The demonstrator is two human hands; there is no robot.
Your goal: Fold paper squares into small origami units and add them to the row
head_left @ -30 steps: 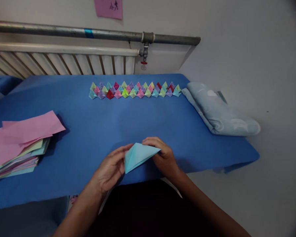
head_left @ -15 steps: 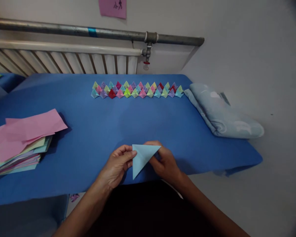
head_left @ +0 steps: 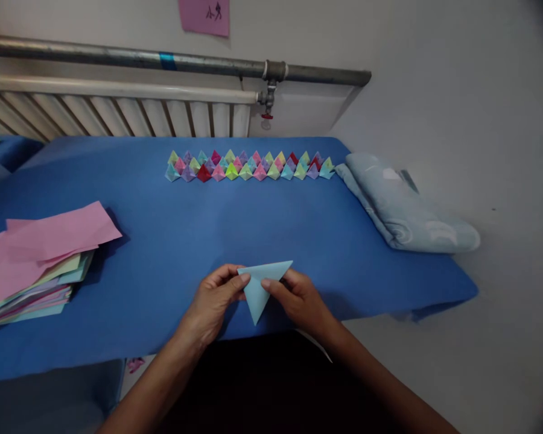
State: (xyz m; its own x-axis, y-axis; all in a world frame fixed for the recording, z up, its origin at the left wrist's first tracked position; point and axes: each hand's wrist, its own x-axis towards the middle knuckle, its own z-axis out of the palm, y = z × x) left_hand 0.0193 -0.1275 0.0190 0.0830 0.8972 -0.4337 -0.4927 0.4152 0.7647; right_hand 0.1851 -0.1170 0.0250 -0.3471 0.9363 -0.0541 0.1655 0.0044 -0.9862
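A light blue folded paper triangle (head_left: 259, 295) is held between my two hands, its point facing down toward me and its long edge on top. My left hand (head_left: 217, 298) pinches its upper left corner, thumb in front and fingers behind. On the right side, my right hand (head_left: 301, 301) grips it with the thumb pressed on the front face; the fingers behind are mostly hidden. Beyond the hands, several small folded paper pieces (head_left: 245, 172) in many colours stand in rows on the blue-covered surface (head_left: 185, 226).
At the left lies a stack of coloured paper (head_left: 49, 241), pink on top. A folded pale blue blanket (head_left: 407, 211) rests at the right near the wall. A radiator (head_left: 131, 117) and a metal pipe (head_left: 95, 53) run behind the far edge.
The paper triangle has turned so its point faces down and its long edge runs across the top. My right thumb has come from behind onto its front face.
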